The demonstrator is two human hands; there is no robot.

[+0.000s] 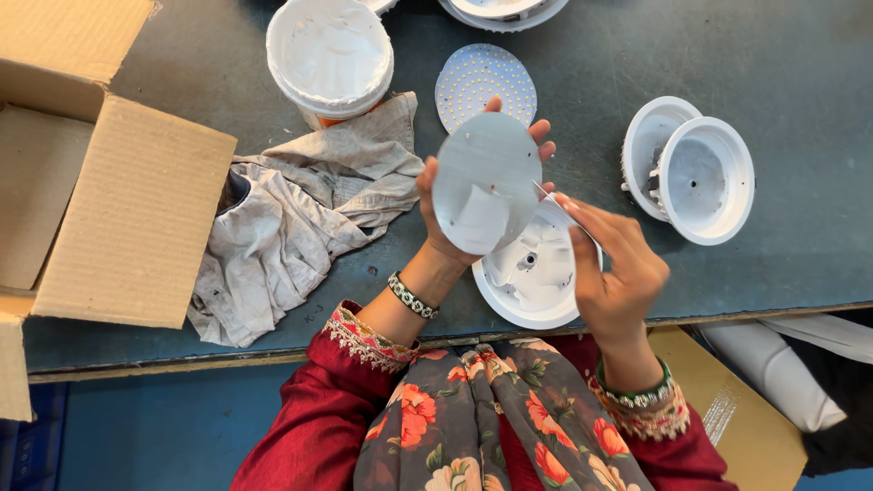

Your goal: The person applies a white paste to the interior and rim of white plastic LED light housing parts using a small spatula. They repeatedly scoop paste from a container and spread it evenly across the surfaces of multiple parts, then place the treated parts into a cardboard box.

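Nearest the viewer, the right hand (614, 273) pinches a thin stick (556, 202) whose tip meets the rim of a round grey metal disc (486, 182), which the left hand (446, 214) cups upright from behind, fingers curled over its far edge; a white smear of paste shows on the disc's lower face. Directly below lies an open white lamp housing (532, 273) near the worktop's (800, 109) front edge. Judged risks: the disc, gripped only at its rim, may slip onto the housing, and paste may smear unevenly or drip. To the left lie a crumpled cloth (300, 218) and an open cardboard box (109, 182), contents unseen. Farther off sit two nested white housings (705, 177), apparently empty, a perforated LED plate (473, 77), and a tub (329, 55) holding white paste.
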